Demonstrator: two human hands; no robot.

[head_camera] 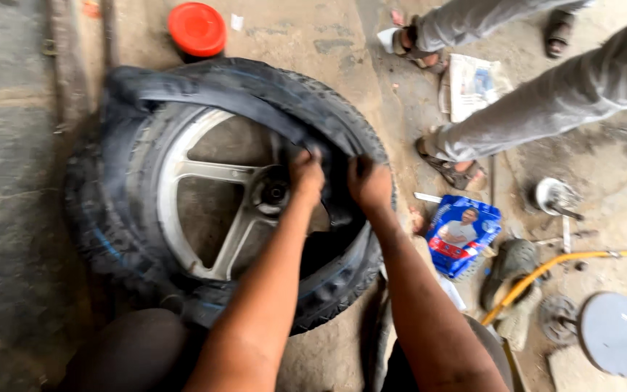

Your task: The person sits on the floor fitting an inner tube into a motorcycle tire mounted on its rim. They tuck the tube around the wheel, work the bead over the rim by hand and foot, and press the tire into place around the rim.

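Reaching forward side by side, left hand and right hand, both hands seemingly clamped on inner tube, tyre beneath.

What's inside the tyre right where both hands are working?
A black inner tube is pulled out along the tyre top. Left hand and right hand grip the tyre's edge; what lies deeper there is hidden.

Both hands, the left hand and right hand, grip the black tyre's far-right edge over the silver alloy wheel; a red lid lies beyond
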